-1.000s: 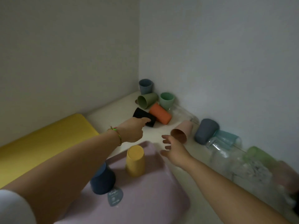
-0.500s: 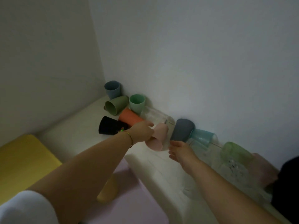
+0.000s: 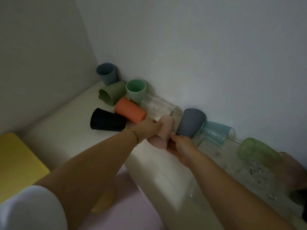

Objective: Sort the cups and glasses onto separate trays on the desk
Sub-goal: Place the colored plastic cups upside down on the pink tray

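Note:
A pale pink cup [image 3: 166, 128] lies on its side on the white desk [image 3: 69, 127]. My left hand [image 3: 147, 129] grips its body from the left. My right hand [image 3: 178, 146] holds the cup's near open end, thumb up along its side, fingers curled under the rim. Around it lie a black cup [image 3: 106, 121], an orange cup [image 3: 129, 112] and a slate-blue cup [image 3: 191, 122]. At the corner are an olive cup [image 3: 112, 95], a mint cup [image 3: 135, 89] and a grey-blue cup [image 3: 106, 73]. A pink tray [image 3: 127, 206] sits below my arms.
A yellow tray [image 3: 18, 163] lies at the left. Along the wall are a clear glass [image 3: 157, 107], a teal glass [image 3: 216, 132], a green glass [image 3: 255, 151] and more clear glasses [image 3: 249, 173]. A yellow cup [image 3: 103, 207] peeks from under my left arm.
My view has swung right and closer. My left hand left the black cup and closed round the pink cup. My right hand moved in from near the slate-blue cup to the pink cup's rim.

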